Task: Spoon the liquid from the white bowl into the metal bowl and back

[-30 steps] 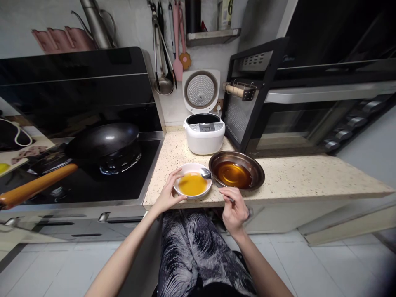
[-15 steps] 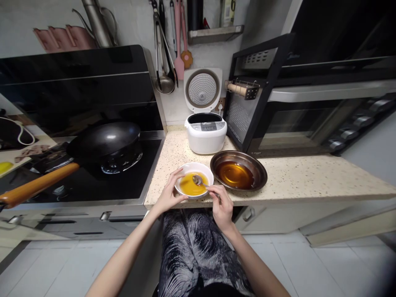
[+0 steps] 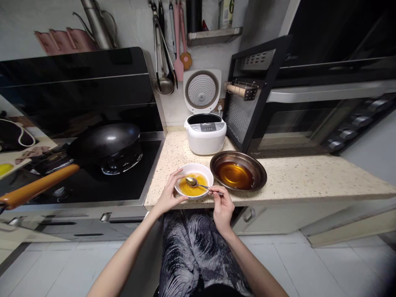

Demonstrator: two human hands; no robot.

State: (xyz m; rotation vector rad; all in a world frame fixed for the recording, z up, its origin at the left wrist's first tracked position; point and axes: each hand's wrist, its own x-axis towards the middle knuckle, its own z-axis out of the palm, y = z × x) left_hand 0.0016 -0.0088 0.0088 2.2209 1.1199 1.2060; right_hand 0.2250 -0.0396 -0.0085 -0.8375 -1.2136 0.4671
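A white bowl [image 3: 208, 171] with yellow-orange liquid in it stands near the counter's front edge. My left hand [image 3: 168, 194] grips its left side, thumb at the near rim and fingers at the far rim. Between the thumb and fingers of my right hand [image 3: 223, 208] is the handle of a metal spoon [image 3: 192, 181], whose head lies over the liquid inside the bowl. Just right of the bowl sits a wide metal basin [image 3: 262, 167] holding amber liquid.
Behind the bowl, a white rice cooker [image 3: 206, 140] stands with its lid up. To the left, a black wok [image 3: 105, 142] rests on the stove, its wooden handle [image 3: 40, 185] pointing toward me. An oven [image 3: 297, 123] occupies the counter's back right.
The spoon's head has moved left within the bowl, and its handle shows more. My right hand has shifted very slightly; my left hand stays on the bowl.
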